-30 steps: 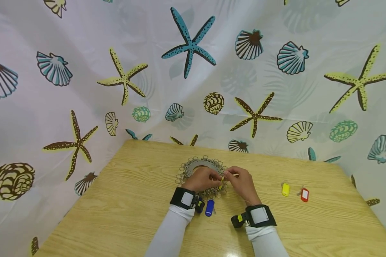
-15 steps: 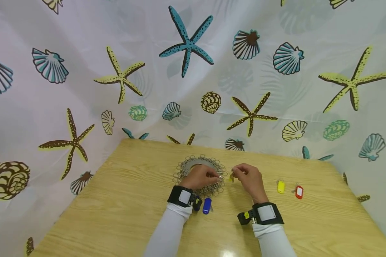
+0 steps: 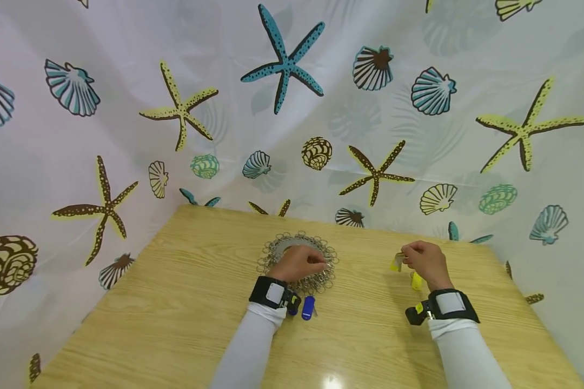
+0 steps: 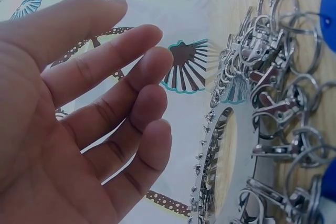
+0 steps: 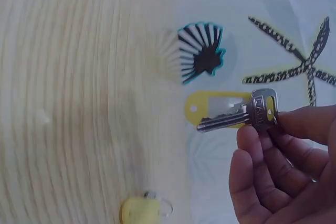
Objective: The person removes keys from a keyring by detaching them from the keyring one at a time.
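My right hand [image 3: 425, 262], raised over the right part of the table, pinches a key [image 5: 226, 121] by its head between thumb and fingertips. A yellow key tag [image 5: 198, 98] with a pale label hangs right behind the key. My left hand [image 3: 296, 263] hovers over a round metal rack [image 3: 278, 249] ringed with many small clips and rings. Its fingers are relaxed and curve loosely, with nothing between them in the left wrist view. Below the right hand lies another yellow key tag [image 3: 416, 281] with a small ring, seen also in the right wrist view.
A blue key tag [image 3: 308, 308] with a key lies in front of the rack; more blue shows beside the left wrist camera [image 3: 292, 298]. The wooden table [image 3: 185, 302] meets a curtain [image 3: 253, 124] printed with starfish and shells at its back and sides.
My right hand has moved from the rack to the right, carrying the key with its yellow tag. It now covers the spot where a red tag lay. The left hand stays over the rack.
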Demonstrator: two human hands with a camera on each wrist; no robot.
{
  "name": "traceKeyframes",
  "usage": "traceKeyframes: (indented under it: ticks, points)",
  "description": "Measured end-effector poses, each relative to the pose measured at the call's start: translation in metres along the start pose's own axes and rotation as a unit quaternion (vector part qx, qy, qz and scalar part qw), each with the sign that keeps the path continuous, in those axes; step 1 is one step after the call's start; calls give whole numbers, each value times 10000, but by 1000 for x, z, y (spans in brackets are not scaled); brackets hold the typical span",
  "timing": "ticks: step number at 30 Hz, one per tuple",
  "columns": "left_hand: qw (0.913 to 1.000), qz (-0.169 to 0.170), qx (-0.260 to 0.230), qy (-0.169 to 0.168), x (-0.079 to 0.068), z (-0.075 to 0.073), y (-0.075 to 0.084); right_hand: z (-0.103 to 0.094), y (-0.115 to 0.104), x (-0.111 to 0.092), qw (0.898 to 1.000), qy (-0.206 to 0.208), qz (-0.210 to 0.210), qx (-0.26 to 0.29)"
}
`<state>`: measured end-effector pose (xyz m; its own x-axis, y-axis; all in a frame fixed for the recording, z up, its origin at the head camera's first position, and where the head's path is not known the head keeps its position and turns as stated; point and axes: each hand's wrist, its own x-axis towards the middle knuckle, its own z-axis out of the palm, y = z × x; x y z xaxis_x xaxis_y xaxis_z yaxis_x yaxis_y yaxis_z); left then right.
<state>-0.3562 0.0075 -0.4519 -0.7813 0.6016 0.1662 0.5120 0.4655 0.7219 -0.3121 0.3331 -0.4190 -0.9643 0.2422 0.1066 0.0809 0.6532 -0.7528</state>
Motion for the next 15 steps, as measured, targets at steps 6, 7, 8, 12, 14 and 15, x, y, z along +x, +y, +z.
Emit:
traceKeyframes:
  ticks: [6, 7, 8, 12, 14, 15]
  points:
    - [9999, 67, -109, 19, -4, -6, 5, -8, 19, 11, 9961, -663, 568, -142]
    - [9999, 85, -103, 29, -5, -6, 6, -7, 22, 13, 9952, -723, 641, -130]
    - [9999, 97, -99, 42, -4, -6, 5, -7, 24, 15, 9945, -772, 697, -127]
    - [9999, 129, -45, 89, -3, -6, 2, -2, 31, 21, 9931, -839, 779, -233]
    - [9998, 139, -43, 113, -2, -5, -1, -1, 32, 23, 9927, -823, 758, -461]
    - [9998, 145, -34, 118, -2, -5, -1, 0, 32, 23, 9923, -818, 716, -588]
